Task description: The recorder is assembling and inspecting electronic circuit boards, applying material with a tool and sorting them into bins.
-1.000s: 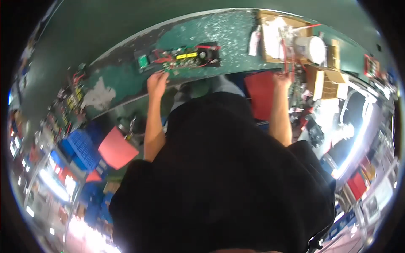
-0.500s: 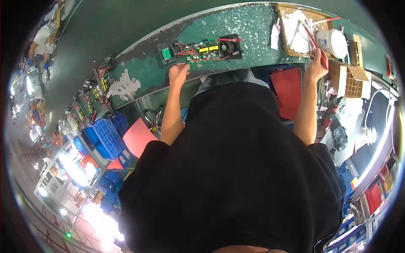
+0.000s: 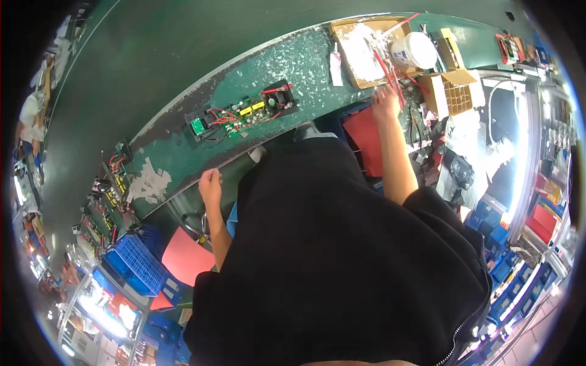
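My right hand point(image 3: 386, 102) is closed around a long thin red stick point(image 3: 383, 66), whose far end reaches over a cardboard tray point(image 3: 360, 82) smeared with white paste. What its tip looks like is lost in the white. My left hand point(image 3: 210, 186) hangs by the table's near edge with its fingers curled in; whether anything is between them is hidden. Between the hands, on the green table, lies a long circuit board assembly point(image 3: 244, 111) with yellow parts, red wires and black end pieces. A white tube point(image 3: 336, 67) rests left of the tray.
A white tub point(image 3: 415, 51) stands at the tray's right side, near an open carton with dividers point(image 3: 458, 97). Pale paper strips point(image 3: 149, 183) and more circuit boards point(image 3: 110, 195) lie at the left. A blue crate point(image 3: 134, 259) sits below them.
My view has swung to the right, so the table appears shifted left. My left hand has drawn back from the circuit board to the table edge. My right hand still grips the red stick beside the tray.
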`<state>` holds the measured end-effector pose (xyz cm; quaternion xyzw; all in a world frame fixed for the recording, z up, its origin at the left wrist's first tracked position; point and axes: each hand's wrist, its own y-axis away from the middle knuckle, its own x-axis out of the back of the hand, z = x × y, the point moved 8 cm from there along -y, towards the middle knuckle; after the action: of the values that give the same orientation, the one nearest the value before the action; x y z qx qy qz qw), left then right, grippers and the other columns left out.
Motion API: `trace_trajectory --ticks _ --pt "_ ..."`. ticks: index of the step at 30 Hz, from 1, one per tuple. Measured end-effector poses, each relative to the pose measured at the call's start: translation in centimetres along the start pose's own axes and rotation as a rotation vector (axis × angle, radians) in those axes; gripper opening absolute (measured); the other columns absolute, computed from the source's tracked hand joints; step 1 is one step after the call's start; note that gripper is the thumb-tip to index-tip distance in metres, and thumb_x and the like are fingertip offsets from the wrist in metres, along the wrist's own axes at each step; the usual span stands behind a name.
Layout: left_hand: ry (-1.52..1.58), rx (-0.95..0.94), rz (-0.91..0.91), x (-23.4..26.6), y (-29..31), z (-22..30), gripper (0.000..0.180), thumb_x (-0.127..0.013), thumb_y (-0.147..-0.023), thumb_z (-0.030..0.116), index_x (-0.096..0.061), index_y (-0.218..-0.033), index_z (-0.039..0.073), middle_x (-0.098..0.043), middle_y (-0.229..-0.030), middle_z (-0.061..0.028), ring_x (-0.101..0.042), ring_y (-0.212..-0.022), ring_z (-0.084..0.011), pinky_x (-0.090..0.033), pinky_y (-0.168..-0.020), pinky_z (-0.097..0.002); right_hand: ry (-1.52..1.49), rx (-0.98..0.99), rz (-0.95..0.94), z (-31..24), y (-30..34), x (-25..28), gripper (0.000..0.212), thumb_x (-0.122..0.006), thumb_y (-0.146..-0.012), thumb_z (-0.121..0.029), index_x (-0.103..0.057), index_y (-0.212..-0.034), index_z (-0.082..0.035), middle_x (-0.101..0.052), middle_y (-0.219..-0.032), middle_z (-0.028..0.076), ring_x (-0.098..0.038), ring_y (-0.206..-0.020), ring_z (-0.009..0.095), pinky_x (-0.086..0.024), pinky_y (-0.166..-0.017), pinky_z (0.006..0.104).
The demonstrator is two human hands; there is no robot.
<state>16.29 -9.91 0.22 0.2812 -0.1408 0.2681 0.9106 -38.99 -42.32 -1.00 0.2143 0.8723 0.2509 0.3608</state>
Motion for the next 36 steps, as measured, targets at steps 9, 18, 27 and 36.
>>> trace_trajectory --ticks 9,18,27,36 --pt "-0.077 0.152 0.028 0.7 4.4 1.0 0.023 -0.058 -0.088 0.018 -0.064 -0.093 -0.003 -0.064 -0.077 -0.008 -0.06 -0.065 -0.0122 -0.049 -0.062 -0.025 2.21 0.653 -0.18 8.3 3.5 -16.5 0.038 -0.063 -0.082 -0.028 -0.052 -0.106 -0.001 -0.059 -0.101 0.023 -0.058 -0.098 0.036 -0.049 -0.082 0.0447" --pt "-0.044 0.034 -0.088 -2.9 6.8 15.0 0.028 -0.058 -0.089 0.025 -0.063 -0.094 -0.002 -0.066 -0.075 -0.009 -0.061 -0.068 -0.0132 -0.047 -0.064 -0.0268 1.586 0.675 -0.338 3.4 14.7 -20.4 0.03 -0.055 -0.086 -0.02 -0.058 -0.105 0.004 -0.062 -0.075 0.017 -0.061 -0.067 0.02 -0.048 -0.063 0.0333" --pt "0.583 0.113 -0.175 -8.7 7.3 18.2 0.022 -0.062 -0.088 0.025 -0.063 -0.083 0.004 -0.054 -0.069 0.0052 -0.044 -0.061 -0.0021 -0.033 -0.053 -0.0192 1.044 -0.288 -0.689 15.9 31.2 -18.9 0.044 -0.062 -0.081 -0.005 -0.05 -0.121 0.008 -0.063 -0.094 0.013 -0.063 -0.079 0.017 -0.052 -0.067 0.0285" --pt "0.807 0.576 -0.307 -8.5 6.2 11.0 0.028 -0.067 -0.081 0.027 -0.06 -0.066 0.005 -0.05 -0.059 0.0051 -0.039 -0.05 -0.0015 -0.026 -0.043 -0.0206 1.561 0.891 -1.364 19.1 33.1 -22.4 0.05 -0.079 -0.065 -0.006 -0.063 -0.112 -0.004 -0.059 -0.1 0.016 -0.062 -0.083 0.025 -0.052 -0.067 0.0313"
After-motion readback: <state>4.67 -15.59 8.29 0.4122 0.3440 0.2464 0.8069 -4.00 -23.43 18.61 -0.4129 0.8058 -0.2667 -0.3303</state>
